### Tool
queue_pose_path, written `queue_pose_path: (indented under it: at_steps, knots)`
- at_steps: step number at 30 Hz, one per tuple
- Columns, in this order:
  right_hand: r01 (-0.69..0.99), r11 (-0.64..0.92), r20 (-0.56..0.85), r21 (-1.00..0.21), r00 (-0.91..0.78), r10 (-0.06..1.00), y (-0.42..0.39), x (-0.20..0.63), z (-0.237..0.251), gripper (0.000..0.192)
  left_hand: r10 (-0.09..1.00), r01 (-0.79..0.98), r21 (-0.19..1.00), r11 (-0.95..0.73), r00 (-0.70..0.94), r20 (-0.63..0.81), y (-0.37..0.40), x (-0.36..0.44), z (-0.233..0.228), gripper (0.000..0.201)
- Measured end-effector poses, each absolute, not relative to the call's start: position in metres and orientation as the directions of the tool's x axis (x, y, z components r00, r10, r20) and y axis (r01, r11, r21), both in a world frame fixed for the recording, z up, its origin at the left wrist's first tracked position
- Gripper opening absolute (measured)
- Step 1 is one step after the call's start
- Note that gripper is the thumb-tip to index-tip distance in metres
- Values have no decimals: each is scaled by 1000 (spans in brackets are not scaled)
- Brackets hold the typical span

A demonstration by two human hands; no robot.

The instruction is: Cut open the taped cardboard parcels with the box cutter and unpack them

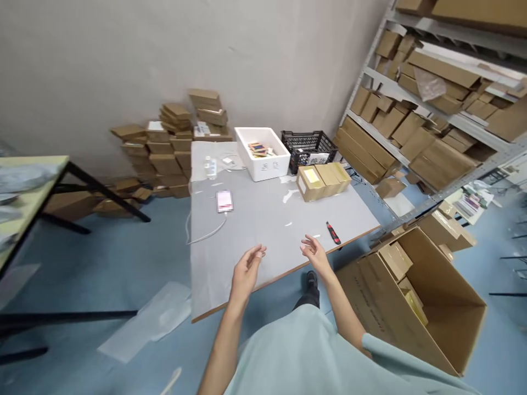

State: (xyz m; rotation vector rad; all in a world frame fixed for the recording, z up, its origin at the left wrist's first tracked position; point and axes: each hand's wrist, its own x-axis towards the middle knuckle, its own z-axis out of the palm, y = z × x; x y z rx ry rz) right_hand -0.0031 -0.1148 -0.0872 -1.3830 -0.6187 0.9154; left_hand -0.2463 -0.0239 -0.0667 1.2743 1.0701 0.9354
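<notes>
a: both hands are empty right now. the left hand (246, 270) hovers over the near edge of the counter (255, 219), palm turned inward, fingers loosely curled and spread. the right hand (313, 250) mirrors it at about three o'clock from the left, fingers half open, holding nothing.

b: so which step would you call this?

a: a between-things moment, i'd judge. nothing is gripped and neither hand touches the counter. the nearest thing is the red-and-black utility knife (333, 232), lying flat near the counter's right edge, at roughly one o'clock from the right hand and just beside it.

b: and the cartons?

a: a row of small brown boxes (323, 181) sits farther off, at about twelve o'clock from the right hand, well apart. at eleven o'clock beyond them is a white foam bin (263, 164). a phone (224, 201) on its cable lies at eleven o'clock from the left hand.

b: what would a pick of the knife ask for?

a: i'd guess a short reach of the right hand up and to the right, fingers closing narrowly along the thin handle. the large open carton (415, 299) stands on the floor at four o'clock, below the right forearm.
</notes>
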Motion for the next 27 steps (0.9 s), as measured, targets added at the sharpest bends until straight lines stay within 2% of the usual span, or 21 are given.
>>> queue_pose_path:
  at_steps: [5, 11, 14, 19, 23, 27]
  knots:
    - [-164, -46, -140, -985, 623, 769, -114, 122, -104, 84, 940, 102, 994, 34, 334, -66, 3, -119, -66, 73]
    - [-146, -74, -152, -987, 655, 740, -87, 270, -107, 97, 919, 59, 997, 45, 389, -64, 33, 38, -71, 77]
    - [-142, -83, -157, -986, 652, 742, -66, 319, -109, 103, 915, 59, 997, 46, 399, -66, 53, 91, -72, 76]
    - [-116, -105, -155, -988, 637, 755, -24, 372, -117, 101, 911, 122, 992, 34, 405, -81, 85, 140, -78, 73]
    - [31, -166, -113, -986, 607, 787, 25, 413, -119, 104, 910, 171, 984, 46, 398, -111, 105, 169, -88, 74]
    - [254, -237, -38, -938, 604, 796, 86, 458, -118, 107, 910, 195, 980, 33, 400, -110, 120, 200, -93, 61]
